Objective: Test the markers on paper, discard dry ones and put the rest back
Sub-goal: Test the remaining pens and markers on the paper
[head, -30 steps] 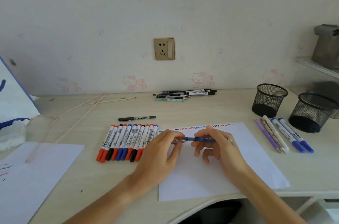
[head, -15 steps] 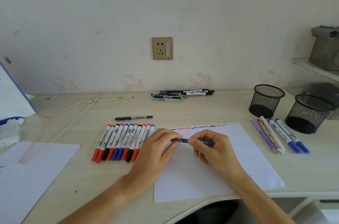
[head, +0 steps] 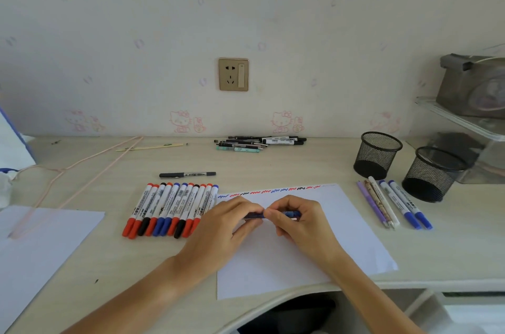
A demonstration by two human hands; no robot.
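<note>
A blue marker (head: 273,215) lies level over the middle of the white paper (head: 341,232), pinched at both ends, most of its barrel hidden behind fingers. That sheet sits flat on the bench, its far edge lined with short red, blue and black squiggles (head: 273,191). Just left of the paper, a neat row of markers (head: 169,210) lies side by side, white barrels, caps red, blue and black, caps pointing toward the near edge. Farther back, one black marker (head: 187,174) lies alone, crosswise. At right, near two black mesh cups (head: 377,154), two blue-capped markers (head: 407,205) rest beside some slimmer pens.
</note>
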